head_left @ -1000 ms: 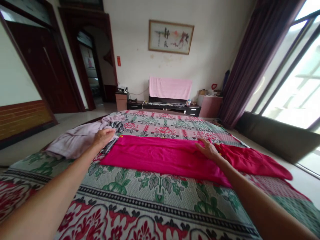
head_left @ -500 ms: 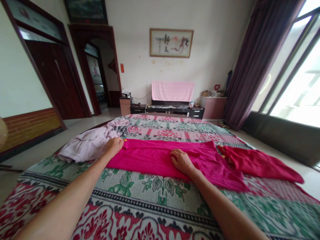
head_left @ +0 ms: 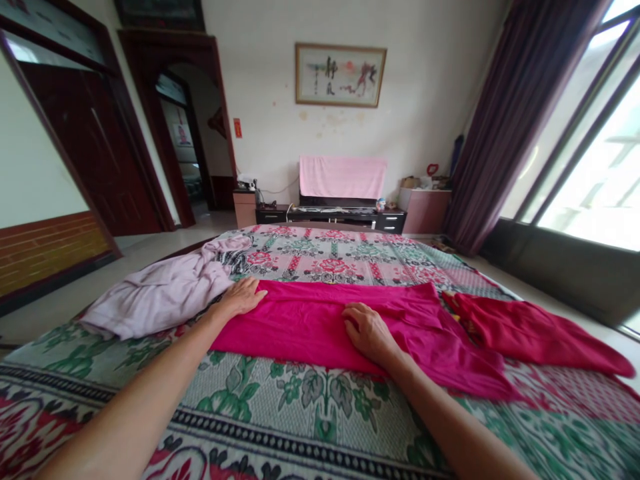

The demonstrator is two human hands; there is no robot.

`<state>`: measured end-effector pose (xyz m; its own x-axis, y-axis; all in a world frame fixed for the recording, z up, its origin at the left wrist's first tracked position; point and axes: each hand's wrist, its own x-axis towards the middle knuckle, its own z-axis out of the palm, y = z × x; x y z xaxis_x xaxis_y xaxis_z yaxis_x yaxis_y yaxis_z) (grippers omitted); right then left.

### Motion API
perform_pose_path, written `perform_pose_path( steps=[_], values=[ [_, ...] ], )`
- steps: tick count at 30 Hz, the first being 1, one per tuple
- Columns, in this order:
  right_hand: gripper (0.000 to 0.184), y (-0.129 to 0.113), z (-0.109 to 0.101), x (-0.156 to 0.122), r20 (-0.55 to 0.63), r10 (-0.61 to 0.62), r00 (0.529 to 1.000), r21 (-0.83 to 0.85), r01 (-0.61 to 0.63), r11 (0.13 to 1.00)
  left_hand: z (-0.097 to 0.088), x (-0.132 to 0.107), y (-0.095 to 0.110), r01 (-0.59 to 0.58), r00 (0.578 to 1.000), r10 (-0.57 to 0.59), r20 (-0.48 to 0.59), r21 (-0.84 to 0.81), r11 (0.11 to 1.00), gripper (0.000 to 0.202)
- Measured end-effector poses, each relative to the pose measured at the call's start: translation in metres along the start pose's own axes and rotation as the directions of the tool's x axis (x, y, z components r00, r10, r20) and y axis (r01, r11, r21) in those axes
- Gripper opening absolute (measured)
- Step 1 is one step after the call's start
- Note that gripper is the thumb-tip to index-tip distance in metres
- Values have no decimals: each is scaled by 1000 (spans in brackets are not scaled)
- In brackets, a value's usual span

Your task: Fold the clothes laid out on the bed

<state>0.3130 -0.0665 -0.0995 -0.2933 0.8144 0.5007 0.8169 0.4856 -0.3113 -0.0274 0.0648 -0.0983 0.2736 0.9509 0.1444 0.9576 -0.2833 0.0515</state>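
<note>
A bright magenta garment (head_left: pixel 300 327) lies in a long, folded strip across the patterned cloth. My left hand (head_left: pixel 245 295) rests flat on its far left corner, fingers stretched out and the thumb apart. Near the middle of the garment, my right hand (head_left: pixel 367 331) presses down from above with slightly bent fingers, gripping nothing visible. Wrinkles run through the right part of the magenta fabric, and its near right end spreads toward me.
A crumpled pale pink garment (head_left: pixel 155 293) lies to the left, close to my left forearm. On the right is a red garment (head_left: pixel 540 333). The floral cloth (head_left: pixel 320 413) covers the surface beneath. Beyond it stands a low cabinet (head_left: pixel 273 217) by the wall.
My left hand has let go of its pinch on the far left corner and now lies flat there. My right hand stays on the fabric. The view has shifted slightly.
</note>
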Motion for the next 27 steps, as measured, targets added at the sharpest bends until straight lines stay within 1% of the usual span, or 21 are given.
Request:
perform_pose_path(
  steps=[3, 6, 8, 10, 12, 15, 17, 21, 24, 27],
  values=[
    [20, 0, -1, 0, 6, 3, 1000, 0, -3, 1000, -5, -2, 3, 26, 1000, -26, 11, 12, 1000, 38],
    [20, -1, -2, 0, 12, 5, 1000, -5, -5, 1000, -14, -4, 8, 71, 997, -70, -32, 56, 996, 35],
    [20, -1, -2, 0, 14, 9, 1000, -8, -9, 1000, -18, -5, 7, 163, 984, -156, -89, 76, 984, 33],
    [20, -2, -2, 0, 16, 13, 1000, -11, -13, 1000, -22, -5, 2, 266, 959, -255, -124, 78, 961, 32],
    [20, -2, -2, 0, 16, 15, 1000, -13, -15, 1000, -25, -3, -6, 346, 935, -337, -105, 71, 936, 30],
    [20, -2, -2, 1, 17, 19, 1000, -18, -19, 1000, -27, 1, -16, 414, 910, -414, -24, 49, 909, 28],
    [20, -2, -3, 1, 20, 25, 999, -21, -25, 999, -28, 5, -19, 454, 891, -454, -11, 18, 891, 29],
    [20, -3, -2, 1, 15, 35, 999, -22, -35, 999, -28, 10, -19, 505, 862, -506, -13, -46, 862, 37],
    [20, -3, -2, 1, 10, 35, 999, -23, -34, 999, -29, 10, -16, 541, 840, -543, -8, -60, 839, 33],
    [19, -3, -2, 0, 12, 32, 999, -19, -31, 999, -31, 6, -12, 573, 816, -578, -16, -111, 812, 33]
  ],
)
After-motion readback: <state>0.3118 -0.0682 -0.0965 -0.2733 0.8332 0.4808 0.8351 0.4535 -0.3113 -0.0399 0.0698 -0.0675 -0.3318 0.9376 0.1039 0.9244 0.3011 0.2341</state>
